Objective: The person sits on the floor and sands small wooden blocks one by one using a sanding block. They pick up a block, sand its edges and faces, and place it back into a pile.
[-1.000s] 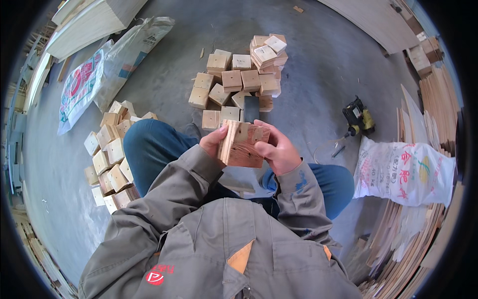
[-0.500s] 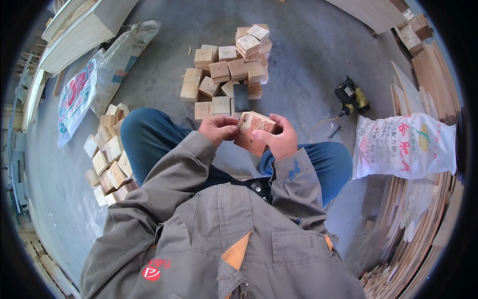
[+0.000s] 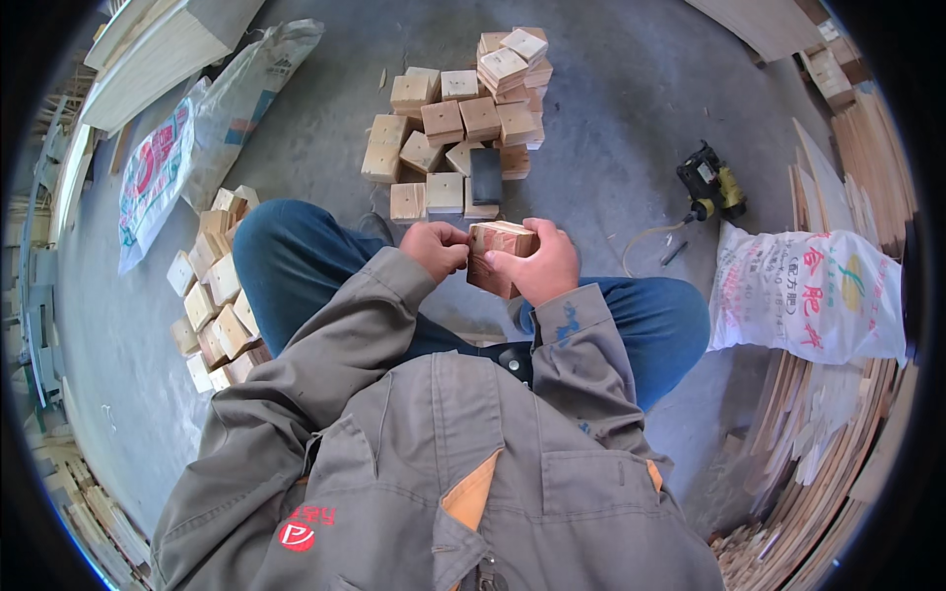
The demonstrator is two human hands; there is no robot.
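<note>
My right hand [image 3: 548, 264] grips a squarish layered wooden block [image 3: 496, 258] in front of my knees, its thumb across the near face and its fingers at the far right side. At the block's left edge my left hand [image 3: 434, 253] is closed in a pinch. Whatever those fingertips hold, if anything, is too small to make out. Just beyond my hands lies a heap of similar wooden blocks [image 3: 442, 123] on the floor. A dark rectangular piece [image 3: 485, 177] rests at the heap's near side.
Another pile of blocks [image 3: 211, 305] lies beside my left knee. To the right are a black and yellow power tool [image 3: 711, 182] with a hose, a dark pen-like object [image 3: 674, 254], a full white sack [image 3: 803, 293] and stacked wood strips [image 3: 803, 473]. Plastic sacks [image 3: 158, 187] lie far left.
The block has turned slightly in my right hand, and its near side now faces me more upright. My left hand stays pinched at its left edge. The whole view has shifted a little.
</note>
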